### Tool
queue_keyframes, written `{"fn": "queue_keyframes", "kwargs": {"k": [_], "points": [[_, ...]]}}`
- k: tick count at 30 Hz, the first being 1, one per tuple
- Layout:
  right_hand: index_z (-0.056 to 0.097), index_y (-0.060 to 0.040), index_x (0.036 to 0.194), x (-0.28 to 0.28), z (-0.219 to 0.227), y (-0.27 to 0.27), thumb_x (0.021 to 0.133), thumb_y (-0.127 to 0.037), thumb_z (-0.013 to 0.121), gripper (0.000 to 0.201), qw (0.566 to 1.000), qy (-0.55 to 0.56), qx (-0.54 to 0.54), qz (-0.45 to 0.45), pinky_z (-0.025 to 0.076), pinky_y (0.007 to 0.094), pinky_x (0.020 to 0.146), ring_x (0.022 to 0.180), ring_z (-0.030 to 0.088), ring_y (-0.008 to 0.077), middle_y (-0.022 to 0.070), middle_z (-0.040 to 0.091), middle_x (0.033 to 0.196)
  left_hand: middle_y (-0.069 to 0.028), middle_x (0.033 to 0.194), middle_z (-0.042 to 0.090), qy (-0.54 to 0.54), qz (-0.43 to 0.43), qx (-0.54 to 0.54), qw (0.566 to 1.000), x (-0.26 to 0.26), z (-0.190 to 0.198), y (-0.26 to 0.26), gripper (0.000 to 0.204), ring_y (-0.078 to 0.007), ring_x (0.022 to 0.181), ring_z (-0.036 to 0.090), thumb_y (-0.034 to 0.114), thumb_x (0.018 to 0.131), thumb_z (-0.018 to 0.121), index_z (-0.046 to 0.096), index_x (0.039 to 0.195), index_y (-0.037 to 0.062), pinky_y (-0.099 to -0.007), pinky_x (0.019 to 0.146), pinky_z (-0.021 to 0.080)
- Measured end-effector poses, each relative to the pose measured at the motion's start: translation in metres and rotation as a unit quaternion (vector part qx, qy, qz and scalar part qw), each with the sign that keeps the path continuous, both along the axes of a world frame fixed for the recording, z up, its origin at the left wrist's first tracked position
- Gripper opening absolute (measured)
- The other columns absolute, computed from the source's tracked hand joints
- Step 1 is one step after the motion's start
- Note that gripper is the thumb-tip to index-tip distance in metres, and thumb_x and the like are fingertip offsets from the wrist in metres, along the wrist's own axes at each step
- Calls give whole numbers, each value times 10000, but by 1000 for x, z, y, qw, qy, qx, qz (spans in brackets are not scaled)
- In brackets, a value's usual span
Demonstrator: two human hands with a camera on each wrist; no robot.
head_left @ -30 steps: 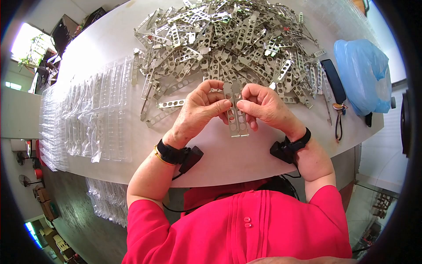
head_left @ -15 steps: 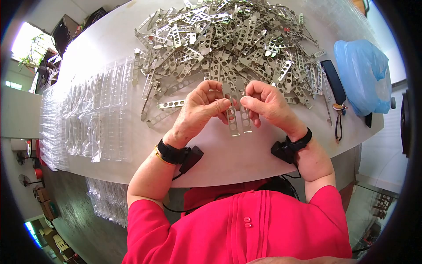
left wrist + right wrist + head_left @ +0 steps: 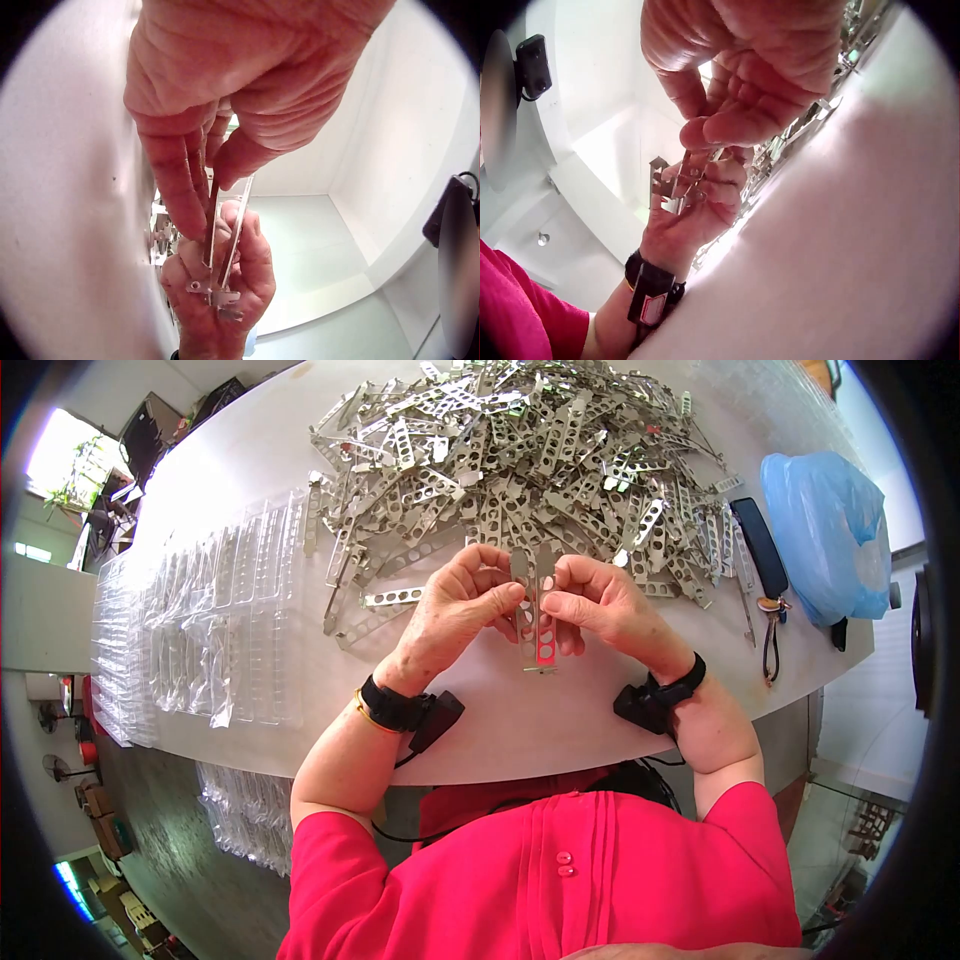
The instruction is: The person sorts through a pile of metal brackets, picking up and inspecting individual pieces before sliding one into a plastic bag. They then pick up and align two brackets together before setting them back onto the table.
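Between thumb and fingers my left hand (image 3: pixel 452 608) pinches a thin metal strip (image 3: pixel 527 645) with a row of round holes. My right hand (image 3: pixel 608 606) pinches a similar perforated strip (image 3: pixel 546 643), whose lower part shines red. Both strips hang upright side by side above the table, their lower ends close together. In the left wrist view, the left strip (image 3: pixel 211 236) and the right strip (image 3: pixel 238 234) appear nearly edge-on, with small bent tabs at their ends. The right wrist view shows the right fingertips (image 3: pixel 724 129) overlapping the strips' upper part.
A large heap of perforated metal strips (image 3: pixel 500 470) covers the table (image 3: pixel 480 730) beyond my hands. Clear plastic trays (image 3: pixel 265 600) lie at the left. To the right are a dark case (image 3: pixel 760 545), pliers (image 3: pixel 771 645) and a blue plastic bag (image 3: pixel 825 525).
The two strips stood together, parted as my right hand shifted right, and are now close together again. The right strip has turned and catches a red reflection.
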State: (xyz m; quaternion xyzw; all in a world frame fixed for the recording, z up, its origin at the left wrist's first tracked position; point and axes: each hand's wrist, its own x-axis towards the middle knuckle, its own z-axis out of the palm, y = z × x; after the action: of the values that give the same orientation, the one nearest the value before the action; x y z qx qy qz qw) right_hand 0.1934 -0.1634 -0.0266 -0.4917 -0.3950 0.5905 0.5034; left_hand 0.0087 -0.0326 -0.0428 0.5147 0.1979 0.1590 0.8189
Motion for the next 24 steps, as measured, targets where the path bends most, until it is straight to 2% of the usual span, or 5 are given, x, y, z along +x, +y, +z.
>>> {"fn": "queue_keyframes", "kwargs": {"k": [8, 14, 19, 24], "points": [[563, -71, 1000, 2, -4, 1, 1005, -209, 606, 145, 1000, -15, -1, 7, 474, 214, 500, 609, 626, 73, 6, 647, 807, -81, 1004, 686, -8, -4, -16, 1000, -1, -5, 0, 242, -150, 828, 682, 135, 980, 643, 561, 1182, 31, -297, 672, 575], [554, -79, 990, 1, -6, 1, 1003, -204, 613, 138, 1000, -17, 1, 14, 470, 212, 501, 622, 624, 67, 1, 641, 810, -59, 967, 690, 6, -18, 28, 999, -1, -1, -1, 203, -138, 812, 673, 137, 973, 654, 612, 1134, 22, -297, 678, 572], [557, -72, 977, 2, -8, 2, 1004, -195, 612, 137, 999, -26, -1, 42, 468, 207, 503, 614, 619, 59, 3, 657, 815, -46, 952, 663, 20, -47, 20, 998, -3, -2, 0, 241, -131, 779, 660, 107, 951, 677, 568, 1152, 31, -281, 663, 558], [562, -69, 980, 1, -7, 1, 1008, -181, 602, 123, 999, -20, 3, 44, 470, 211, 502, 609, 621, 62, 7, 666, 810, -57, 977, 655, -10, -24, -11, 1000, -2, -8, 2, 312, -138, 756, 650, 80, 934, 689, 512, 1187, 34, -277, 632, 548]]}}
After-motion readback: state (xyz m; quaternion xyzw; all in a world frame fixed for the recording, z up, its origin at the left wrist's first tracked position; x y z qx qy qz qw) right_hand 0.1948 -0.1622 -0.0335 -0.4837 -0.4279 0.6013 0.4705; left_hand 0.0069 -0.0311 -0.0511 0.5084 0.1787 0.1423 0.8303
